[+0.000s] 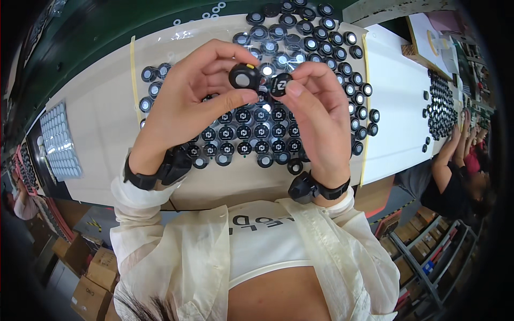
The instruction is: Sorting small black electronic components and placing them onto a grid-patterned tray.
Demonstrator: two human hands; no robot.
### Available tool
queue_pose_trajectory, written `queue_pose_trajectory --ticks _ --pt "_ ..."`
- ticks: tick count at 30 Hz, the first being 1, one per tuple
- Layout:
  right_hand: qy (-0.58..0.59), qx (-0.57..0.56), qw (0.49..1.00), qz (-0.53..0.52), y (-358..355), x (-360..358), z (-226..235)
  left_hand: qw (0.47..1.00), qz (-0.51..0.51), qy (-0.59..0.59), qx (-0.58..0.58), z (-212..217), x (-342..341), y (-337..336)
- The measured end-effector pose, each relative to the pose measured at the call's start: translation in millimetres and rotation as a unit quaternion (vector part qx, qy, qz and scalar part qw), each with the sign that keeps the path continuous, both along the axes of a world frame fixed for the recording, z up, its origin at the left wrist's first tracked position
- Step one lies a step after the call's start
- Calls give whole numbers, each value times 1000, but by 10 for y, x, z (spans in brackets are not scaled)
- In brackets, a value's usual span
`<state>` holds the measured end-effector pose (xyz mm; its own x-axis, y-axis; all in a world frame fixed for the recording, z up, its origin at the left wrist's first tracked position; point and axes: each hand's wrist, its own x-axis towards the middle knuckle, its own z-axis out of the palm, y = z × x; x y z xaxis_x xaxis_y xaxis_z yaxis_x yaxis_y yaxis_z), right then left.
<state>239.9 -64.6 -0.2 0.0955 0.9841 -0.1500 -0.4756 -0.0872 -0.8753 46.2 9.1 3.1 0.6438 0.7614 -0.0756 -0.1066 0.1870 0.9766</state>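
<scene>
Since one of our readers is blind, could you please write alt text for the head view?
A person's left hand holds a round black part with a pale centre and yellow mark, while the right hand holds a small black disc close beside it. Around and below the hands, many round black pieces lie on a pale table.

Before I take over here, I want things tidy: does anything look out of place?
Possibly the loose white rings: they lie scattered on the green strip at the far side, away from the neatly rowed black discs.
</scene>
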Motion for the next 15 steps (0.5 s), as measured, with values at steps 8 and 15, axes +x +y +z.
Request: queue_pose_trajectory --ticks 8,15 --pt "59 -40 997 14 7 -203 -116 996 55 -25 68 -196 -35 -71" --pt "9 -25 999 -25 35 -167 -174 994 90 -1 63 -186 -5 -149"
